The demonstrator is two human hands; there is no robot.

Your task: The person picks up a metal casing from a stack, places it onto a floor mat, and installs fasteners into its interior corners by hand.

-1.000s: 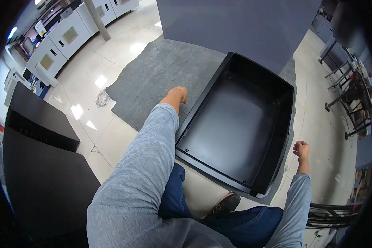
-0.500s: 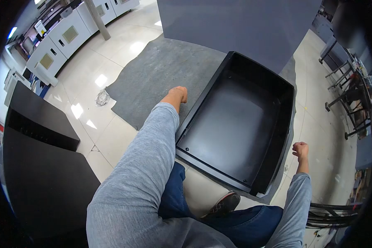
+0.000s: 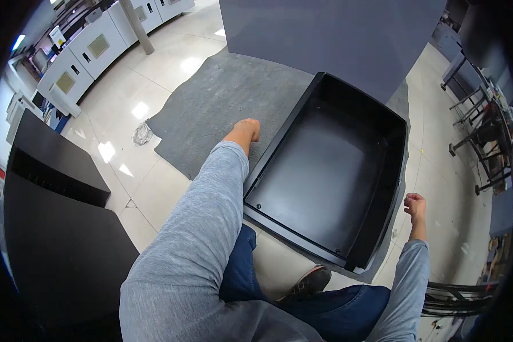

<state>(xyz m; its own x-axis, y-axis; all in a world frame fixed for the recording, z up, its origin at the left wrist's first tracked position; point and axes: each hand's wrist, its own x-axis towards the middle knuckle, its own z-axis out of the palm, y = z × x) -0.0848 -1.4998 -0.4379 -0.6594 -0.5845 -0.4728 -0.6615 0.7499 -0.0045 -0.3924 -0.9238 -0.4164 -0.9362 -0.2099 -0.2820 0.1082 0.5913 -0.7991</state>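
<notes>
A large black open box (image 3: 319, 171) with raised walls lies on a grey mat (image 3: 239, 85). To the left of the box, over the mat, is my left hand (image 3: 248, 130), closed with its fingers curled; whether it holds anything is hidden. My right hand (image 3: 415, 206) is beyond the box's right side, over the pale floor, with its fingers curled together; nothing can be made out in it. Neither hand visibly touches the box. Small dark fittings sit at the near inner corners of the box.
A tall grey panel (image 3: 325, 40) stands behind the box. Black panels (image 3: 62, 245) are at the left. A crumpled clear wrapper (image 3: 142, 134) lies by the mat. White cabinets (image 3: 91, 51) stand at the back left, wheeled metal frames at the right, black bars (image 3: 459, 297) at the lower right.
</notes>
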